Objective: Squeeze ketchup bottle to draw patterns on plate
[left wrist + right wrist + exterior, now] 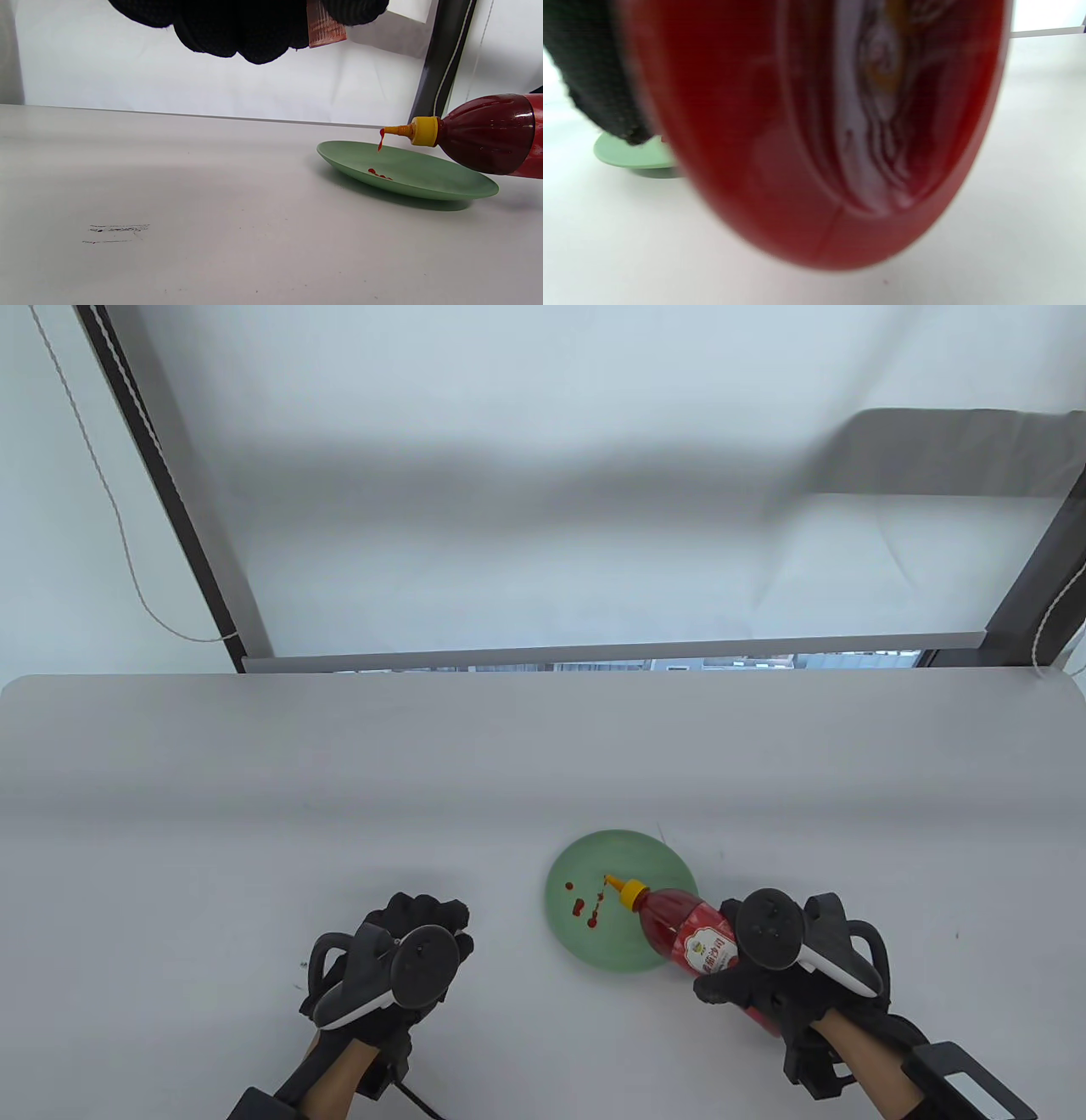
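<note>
A green plate [594, 861] lies on the white table, with a few red ketchup dots [584, 906] on it. My right hand [764, 976] grips a red ketchup bottle [689, 937] with a yellow nozzle, tilted on its side with the tip over the plate. In the left wrist view a drip hangs from the nozzle [396, 131] above the plate [445, 182]. The bottle's base [814, 140] fills the right wrist view. My left hand [420, 929] rests on the table left of the plate, fingers curled, holding nothing.
The white table [339, 780] ends at a far edge, with a dark frame and a white backdrop behind it. A faint scuff mark [116, 231] shows on the table in the left wrist view.
</note>
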